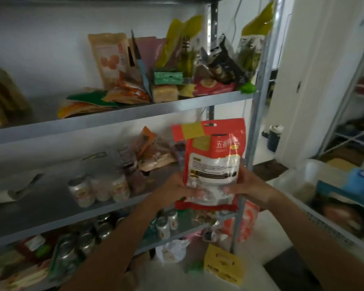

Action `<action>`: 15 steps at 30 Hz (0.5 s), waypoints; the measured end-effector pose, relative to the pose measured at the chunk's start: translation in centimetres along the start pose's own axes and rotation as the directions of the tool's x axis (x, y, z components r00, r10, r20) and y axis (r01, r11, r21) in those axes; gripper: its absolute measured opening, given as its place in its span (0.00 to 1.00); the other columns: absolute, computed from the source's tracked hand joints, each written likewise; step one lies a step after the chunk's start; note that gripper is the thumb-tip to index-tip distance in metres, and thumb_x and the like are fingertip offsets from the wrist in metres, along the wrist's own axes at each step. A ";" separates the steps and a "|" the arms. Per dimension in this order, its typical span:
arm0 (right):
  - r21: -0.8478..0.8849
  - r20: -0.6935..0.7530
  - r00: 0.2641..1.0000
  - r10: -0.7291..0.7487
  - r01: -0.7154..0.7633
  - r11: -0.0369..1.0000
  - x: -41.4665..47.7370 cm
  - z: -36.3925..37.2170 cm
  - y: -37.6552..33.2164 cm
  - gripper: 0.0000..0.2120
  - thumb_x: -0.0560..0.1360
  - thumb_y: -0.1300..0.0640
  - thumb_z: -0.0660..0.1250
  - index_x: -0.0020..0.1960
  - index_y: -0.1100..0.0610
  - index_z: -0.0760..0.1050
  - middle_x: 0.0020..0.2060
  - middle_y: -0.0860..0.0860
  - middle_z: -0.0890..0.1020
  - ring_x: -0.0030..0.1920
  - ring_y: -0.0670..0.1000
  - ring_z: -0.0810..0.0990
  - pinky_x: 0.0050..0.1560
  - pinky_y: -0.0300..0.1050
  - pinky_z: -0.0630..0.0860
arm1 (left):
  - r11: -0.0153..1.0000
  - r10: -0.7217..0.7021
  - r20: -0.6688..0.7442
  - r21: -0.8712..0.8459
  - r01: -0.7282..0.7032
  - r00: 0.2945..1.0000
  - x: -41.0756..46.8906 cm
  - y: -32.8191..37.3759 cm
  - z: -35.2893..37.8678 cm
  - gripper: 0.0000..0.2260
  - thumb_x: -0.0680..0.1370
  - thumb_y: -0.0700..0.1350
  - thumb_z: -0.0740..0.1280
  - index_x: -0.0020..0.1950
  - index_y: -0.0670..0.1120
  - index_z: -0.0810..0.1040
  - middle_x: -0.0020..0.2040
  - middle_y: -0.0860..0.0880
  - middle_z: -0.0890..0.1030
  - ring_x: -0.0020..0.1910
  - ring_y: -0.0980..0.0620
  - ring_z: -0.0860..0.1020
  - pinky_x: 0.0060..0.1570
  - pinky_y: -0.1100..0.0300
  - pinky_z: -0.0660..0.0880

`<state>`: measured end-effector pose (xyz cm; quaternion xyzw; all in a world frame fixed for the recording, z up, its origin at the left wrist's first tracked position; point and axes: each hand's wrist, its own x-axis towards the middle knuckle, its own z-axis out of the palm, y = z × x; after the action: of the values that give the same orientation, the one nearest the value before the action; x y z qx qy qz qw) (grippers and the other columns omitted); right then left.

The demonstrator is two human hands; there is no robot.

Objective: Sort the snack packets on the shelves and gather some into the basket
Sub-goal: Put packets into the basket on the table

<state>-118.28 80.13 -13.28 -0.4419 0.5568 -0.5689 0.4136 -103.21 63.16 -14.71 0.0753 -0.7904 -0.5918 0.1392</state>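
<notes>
Both my hands hold red snack packets (pixel 212 162) upright in front of the metal shelving. My left hand (pixel 177 186) grips their lower left side and my right hand (pixel 250 185) grips the lower right, thumbs on the front. A second red packet with a yellow label stands behind the front one. The upper shelf (pixel 122 115) carries a crowd of packets (pixel 168 70) in orange, yellow, green and black. More packets (pixel 149 150) lie on the middle shelf behind my left hand. The basket is not clearly in view.
Small jars (pixel 99 189) stand on the middle shelf, cans (pixel 86 238) and bottles on the lower one. The shelf's upright post (pixel 259 97) runs just right of the packets. A yellow packet (pixel 223 267) lies low down. A blue box (pixel 353 185) sits at right.
</notes>
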 end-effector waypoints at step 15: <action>-0.435 -0.791 0.556 -0.256 -0.215 0.875 -12.6 -8.7 6.6 0.23 0.73 0.64 0.69 0.62 0.45 0.71 0.53 0.36 0.76 0.54 0.38 0.77 0.50 0.35 0.78 | 0.962 -0.031 0.256 -0.256 0.099 0.966 12.6 2.6 24.1 0.22 0.76 0.43 0.71 0.63 0.58 0.65 0.55 0.61 0.74 0.49 0.69 0.75 0.44 0.74 0.74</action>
<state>-123.40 94.36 -20.31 -0.2162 0.8027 -0.5551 -0.0299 -122.49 82.37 -16.87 0.0069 -0.7119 -0.7017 0.0278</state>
